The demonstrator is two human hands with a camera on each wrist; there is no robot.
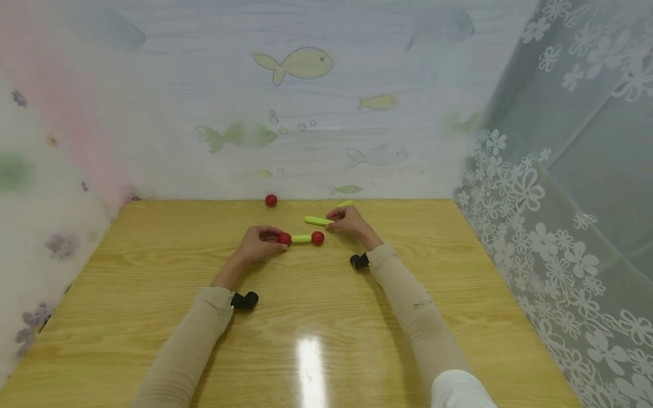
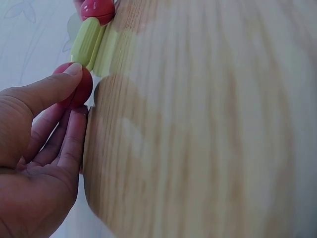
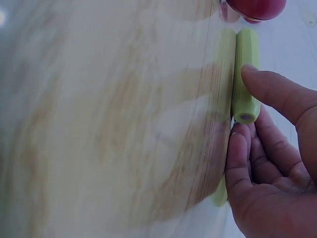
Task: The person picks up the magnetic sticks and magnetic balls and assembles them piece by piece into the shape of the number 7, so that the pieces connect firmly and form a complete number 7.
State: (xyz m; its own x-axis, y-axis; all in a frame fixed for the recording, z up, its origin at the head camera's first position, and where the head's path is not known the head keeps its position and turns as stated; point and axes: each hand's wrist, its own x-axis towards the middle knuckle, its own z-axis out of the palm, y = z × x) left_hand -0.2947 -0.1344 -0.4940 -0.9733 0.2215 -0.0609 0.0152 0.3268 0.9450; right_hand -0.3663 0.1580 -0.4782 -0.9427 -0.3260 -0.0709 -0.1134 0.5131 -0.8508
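Note:
My left hand [image 1: 255, 243] grips a red ball [image 1: 284, 239] between thumb and fingers at the left end of a joined piece. A short yellow-green rod [image 1: 301, 238] links that ball to a second red ball [image 1: 318, 238] on its right, and the piece lies along the tabletop. Just behind and to the right, my right hand [image 1: 352, 222] holds one end of a longer yellow-green rod [image 1: 316, 220], its other end pointing left. The right wrist view shows the thumb on this rod's [image 3: 245, 74] side and a small greyish disc in its near end.
Beyond the right hand lies another yellow-green rod [image 1: 345, 203], partly hidden by it. A loose red ball [image 1: 271, 200] sits at the back edge of the wooden table [image 1: 306, 311]. Fish-patterned cloth [image 1: 306, 113] hangs behind, with lacy curtain [image 1: 556, 226] along the right.

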